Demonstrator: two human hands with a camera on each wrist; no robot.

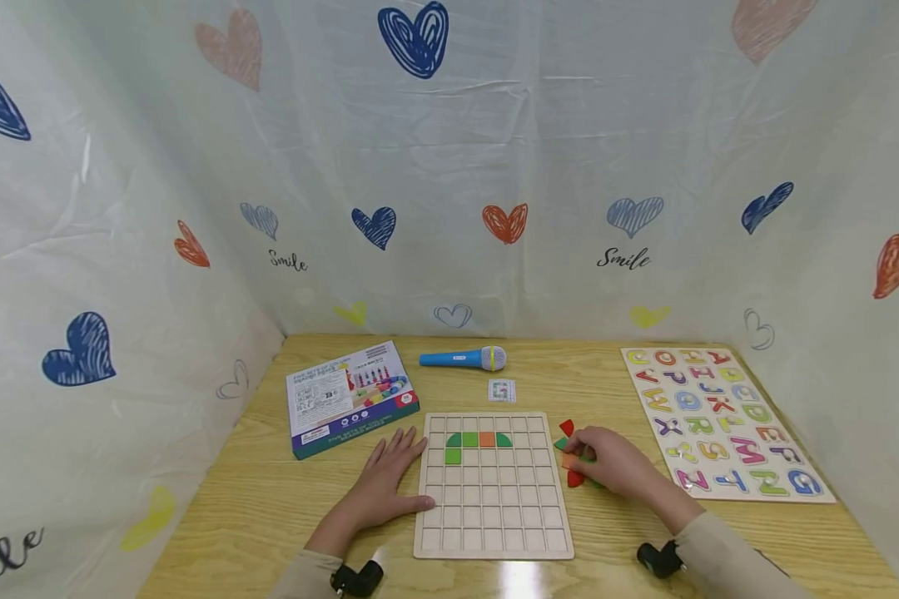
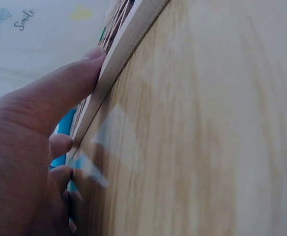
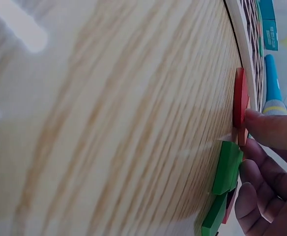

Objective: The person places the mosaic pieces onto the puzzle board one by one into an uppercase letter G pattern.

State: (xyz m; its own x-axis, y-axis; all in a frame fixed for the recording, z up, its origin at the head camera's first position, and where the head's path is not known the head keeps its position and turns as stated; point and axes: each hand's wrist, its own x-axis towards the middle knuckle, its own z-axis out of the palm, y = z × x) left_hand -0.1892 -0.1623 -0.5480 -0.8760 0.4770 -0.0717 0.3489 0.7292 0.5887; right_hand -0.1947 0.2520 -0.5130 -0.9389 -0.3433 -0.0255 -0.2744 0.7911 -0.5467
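Note:
A wooden grid board lies flat on the table, with green and orange tiles set in its upper cells. My left hand rests beside it, fingers spread, the thumb on its left edge; the left wrist view shows the thumb pressing the board's side. Right of the board, my right hand reaches into loose pieces with curled fingers. Its thumb and forefinger pinch an orange tile. Close by lie a red piece and green pieces; the hand partly covers the pile.
A toy box lies at the back left. Behind the board are a blue toy microphone and a small pattern card. An alphabet puzzle board lies at the right. A heart-printed curtain encloses the table.

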